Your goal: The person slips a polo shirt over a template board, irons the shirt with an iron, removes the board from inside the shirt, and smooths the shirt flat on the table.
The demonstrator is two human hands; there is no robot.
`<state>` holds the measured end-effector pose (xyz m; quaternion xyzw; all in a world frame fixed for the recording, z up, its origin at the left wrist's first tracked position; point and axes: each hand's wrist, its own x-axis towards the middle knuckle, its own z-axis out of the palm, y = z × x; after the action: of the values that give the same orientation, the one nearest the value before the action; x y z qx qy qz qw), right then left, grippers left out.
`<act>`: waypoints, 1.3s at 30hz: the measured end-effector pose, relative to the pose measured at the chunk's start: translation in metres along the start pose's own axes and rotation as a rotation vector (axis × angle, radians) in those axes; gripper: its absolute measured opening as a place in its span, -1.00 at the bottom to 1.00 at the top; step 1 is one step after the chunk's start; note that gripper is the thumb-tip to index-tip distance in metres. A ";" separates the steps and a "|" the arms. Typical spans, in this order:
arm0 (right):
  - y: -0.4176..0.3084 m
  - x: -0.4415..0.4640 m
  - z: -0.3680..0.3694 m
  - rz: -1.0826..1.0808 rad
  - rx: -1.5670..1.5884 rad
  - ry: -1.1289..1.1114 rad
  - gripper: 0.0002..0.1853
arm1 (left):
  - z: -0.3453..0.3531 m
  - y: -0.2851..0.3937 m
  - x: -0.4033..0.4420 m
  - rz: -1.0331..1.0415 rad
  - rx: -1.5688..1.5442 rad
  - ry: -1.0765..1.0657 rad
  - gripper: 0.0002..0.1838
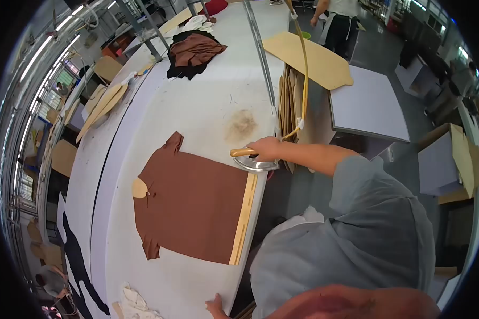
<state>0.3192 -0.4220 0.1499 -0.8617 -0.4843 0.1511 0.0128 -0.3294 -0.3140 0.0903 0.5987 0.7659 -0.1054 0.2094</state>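
My right hand is closed round the wooden handle of a steam iron. The iron's metal body is at the table edge, by the hem corner of a brown short-sleeved shirt. The shirt lies flat, its neck to the left and its hem to the right. A tan board inside it shows at the hem and through the neck opening. Down at the near table edge, my left hand rests with its fingers apart, holding nothing, away from the shirt.
Brown and black garments are heaped farther up the white table. A yellow hose hangs near the iron. Tan boards stand beside the table. White cloth lies at the lower left. Another person stands at the back.
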 end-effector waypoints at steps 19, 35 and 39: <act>0.083 -0.151 -0.292 -0.974 0.751 1.095 0.13 | -0.450 0.317 -0.239 2.534 -0.804 0.256 -0.18; 0.101 -0.173 -0.295 -0.986 0.564 1.502 0.00 | -0.416 0.332 -0.193 2.457 -0.941 0.639 -0.25; 0.057 -0.175 -0.309 -0.885 0.471 1.652 -0.03 | -0.414 0.345 -0.203 2.513 -1.001 0.627 -0.27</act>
<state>0.3661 -0.5607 0.4780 -0.4108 -0.5607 -0.4278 0.5777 -0.0385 -0.2299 0.5804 0.7394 -0.3100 0.5718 0.1739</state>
